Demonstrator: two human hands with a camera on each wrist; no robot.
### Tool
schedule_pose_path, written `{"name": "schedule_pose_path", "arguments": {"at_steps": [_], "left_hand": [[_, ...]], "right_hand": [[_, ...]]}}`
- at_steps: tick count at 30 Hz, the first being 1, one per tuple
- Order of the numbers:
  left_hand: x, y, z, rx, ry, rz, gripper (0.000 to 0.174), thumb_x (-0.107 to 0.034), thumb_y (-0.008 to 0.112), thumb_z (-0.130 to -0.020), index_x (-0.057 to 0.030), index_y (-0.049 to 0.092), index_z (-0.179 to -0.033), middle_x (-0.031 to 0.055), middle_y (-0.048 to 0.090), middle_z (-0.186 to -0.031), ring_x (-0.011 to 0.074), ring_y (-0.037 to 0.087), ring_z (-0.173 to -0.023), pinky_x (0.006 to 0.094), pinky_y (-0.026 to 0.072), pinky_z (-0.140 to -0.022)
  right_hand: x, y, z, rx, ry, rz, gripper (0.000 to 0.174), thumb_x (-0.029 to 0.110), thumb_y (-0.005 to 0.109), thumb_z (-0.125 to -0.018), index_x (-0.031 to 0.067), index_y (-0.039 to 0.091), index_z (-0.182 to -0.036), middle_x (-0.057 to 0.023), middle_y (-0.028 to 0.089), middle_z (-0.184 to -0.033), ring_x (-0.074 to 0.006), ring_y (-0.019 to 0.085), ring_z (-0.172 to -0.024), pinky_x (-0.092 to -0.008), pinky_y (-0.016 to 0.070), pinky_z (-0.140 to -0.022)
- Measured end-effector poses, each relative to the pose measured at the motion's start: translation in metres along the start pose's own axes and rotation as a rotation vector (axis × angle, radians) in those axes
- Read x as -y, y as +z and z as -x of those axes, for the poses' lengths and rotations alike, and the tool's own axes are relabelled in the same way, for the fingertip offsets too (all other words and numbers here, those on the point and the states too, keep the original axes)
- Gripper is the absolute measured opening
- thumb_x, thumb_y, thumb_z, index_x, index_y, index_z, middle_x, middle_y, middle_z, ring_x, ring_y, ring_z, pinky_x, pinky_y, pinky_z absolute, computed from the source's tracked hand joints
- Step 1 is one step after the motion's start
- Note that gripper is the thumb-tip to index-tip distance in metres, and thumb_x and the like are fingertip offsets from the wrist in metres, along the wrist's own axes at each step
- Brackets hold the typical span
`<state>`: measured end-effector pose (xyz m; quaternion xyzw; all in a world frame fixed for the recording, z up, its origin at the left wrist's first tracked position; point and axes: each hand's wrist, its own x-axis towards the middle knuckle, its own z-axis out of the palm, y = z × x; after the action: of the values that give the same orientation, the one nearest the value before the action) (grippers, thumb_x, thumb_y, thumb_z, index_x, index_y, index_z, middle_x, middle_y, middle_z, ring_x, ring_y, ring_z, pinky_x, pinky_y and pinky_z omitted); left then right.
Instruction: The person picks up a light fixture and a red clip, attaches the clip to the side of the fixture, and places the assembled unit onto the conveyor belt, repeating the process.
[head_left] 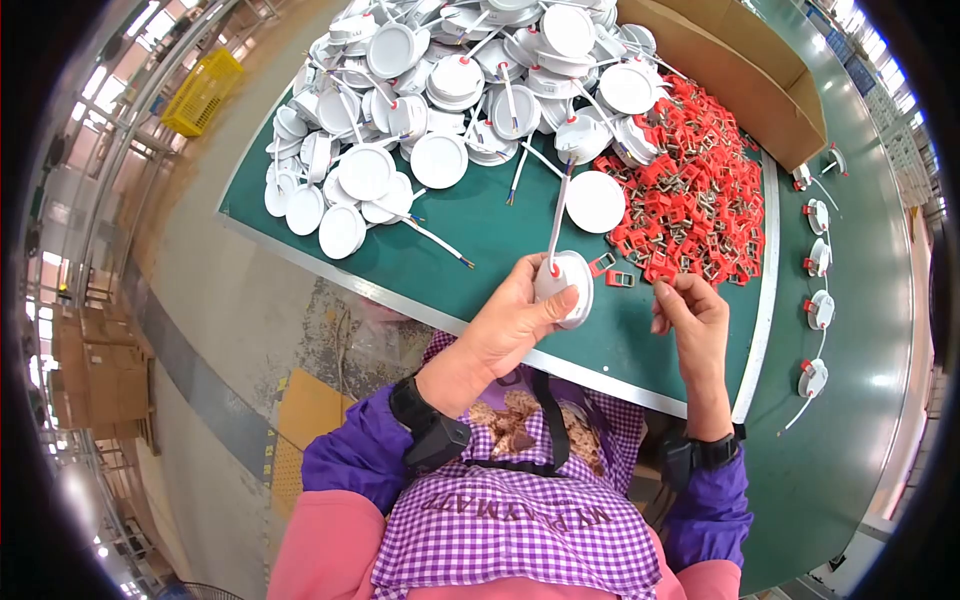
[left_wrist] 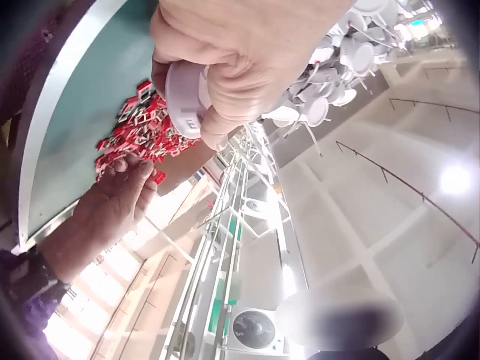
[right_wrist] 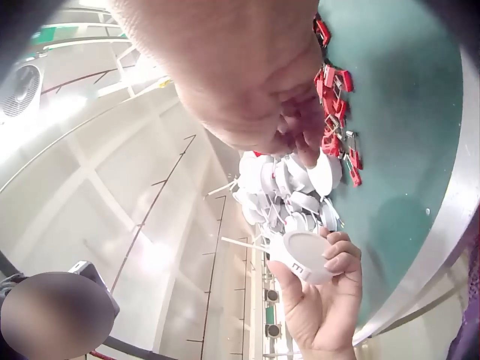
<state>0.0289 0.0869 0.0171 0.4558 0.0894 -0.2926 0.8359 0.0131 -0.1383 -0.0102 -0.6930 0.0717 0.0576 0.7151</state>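
My left hand (head_left: 510,318) grips a round white lamp (head_left: 574,298) by its rim, thumb on one face, with its cable rising from the red spot at its middle. In the right wrist view the same lamp (right_wrist: 306,253) shows a smooth white disc face. Beside the heap of red clips (head_left: 700,190), my right hand (head_left: 697,325) has its fingers curled, thumb against forefinger. A red clip (left_wrist: 159,177) shows at those fingertips in the left wrist view, mostly hidden by them. Two loose clips (head_left: 620,279) lie between the hands.
A large pile of white lamps (head_left: 440,90) covers the back left of the green table (head_left: 610,335). Behind the clips stands a cardboard box (head_left: 740,75). On the right, a green surface (head_left: 860,400) carries a row of lamps (head_left: 820,310) with cables.
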Motion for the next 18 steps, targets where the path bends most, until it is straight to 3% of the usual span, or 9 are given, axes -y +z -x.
{"name": "schedule_pose_path", "arguments": {"at_steps": [2,5,9,11,18], "left_hand": [[0.003,0.001,0.000,0.020,-0.022,0.026,0.051,-0.023,0.066,-0.084,-0.0064,0.036,-0.123,0.0034,0.051,-0.109,0.0142,0.053,-0.099,0.0338,0.0459,-0.085],[0.007,0.004,0.000,0.023,-0.063,0.095,0.046,-0.021,0.064,-0.086,-0.0067,0.038,-0.120,0.0040,0.053,-0.108,0.0147,0.056,-0.097,0.0334,0.0481,-0.083],[0.013,0.007,0.000,-0.056,-0.017,-0.075,0.041,-0.022,0.063,-0.087,-0.0048,0.038,-0.114,0.0066,0.055,-0.107,0.0141,0.057,-0.096,0.0297,0.0503,-0.077],[0.013,0.011,0.001,-0.096,-0.013,-0.095,0.039,-0.021,0.063,-0.088,-0.0043,0.038,-0.112,0.0064,0.056,-0.105,0.0137,0.058,-0.095,0.0289,0.0509,-0.076],[0.017,0.017,0.004,-0.131,0.023,-0.044,0.036,-0.021,0.062,-0.088,-0.0011,0.044,-0.112,0.0062,0.057,-0.104,0.0120,0.058,-0.094,0.0280,0.0509,-0.078]], "right_hand": [[0.008,0.010,0.005,-0.105,0.142,-0.190,0.009,0.008,0.053,-0.092,-0.0002,0.056,-0.095,-0.0057,0.061,-0.077,-0.0103,0.059,-0.056,-0.0204,0.0455,-0.049],[0.003,0.020,0.008,-0.132,0.088,-0.240,0.016,0.013,0.054,-0.093,-0.0013,0.061,-0.095,-0.0043,0.061,-0.078,-0.0090,0.056,-0.053,-0.0189,0.0426,-0.047],[-0.003,0.014,0.009,-0.085,0.089,-0.117,0.021,0.015,0.053,-0.093,-0.0027,0.063,-0.100,-0.0037,0.061,-0.080,-0.0086,0.054,-0.053,-0.0192,0.0418,-0.049],[-0.002,0.017,0.010,-0.094,0.128,-0.261,0.024,0.013,0.054,-0.092,-0.0031,0.062,-0.108,-0.0040,0.061,-0.081,-0.0086,0.055,-0.058,-0.0201,0.0427,-0.053],[0.001,0.024,0.013,-0.200,0.100,-0.390,0.026,0.008,0.057,-0.090,-0.0038,0.060,-0.113,-0.0048,0.062,-0.084,-0.0092,0.058,-0.067,-0.0206,0.0462,-0.059]]}}
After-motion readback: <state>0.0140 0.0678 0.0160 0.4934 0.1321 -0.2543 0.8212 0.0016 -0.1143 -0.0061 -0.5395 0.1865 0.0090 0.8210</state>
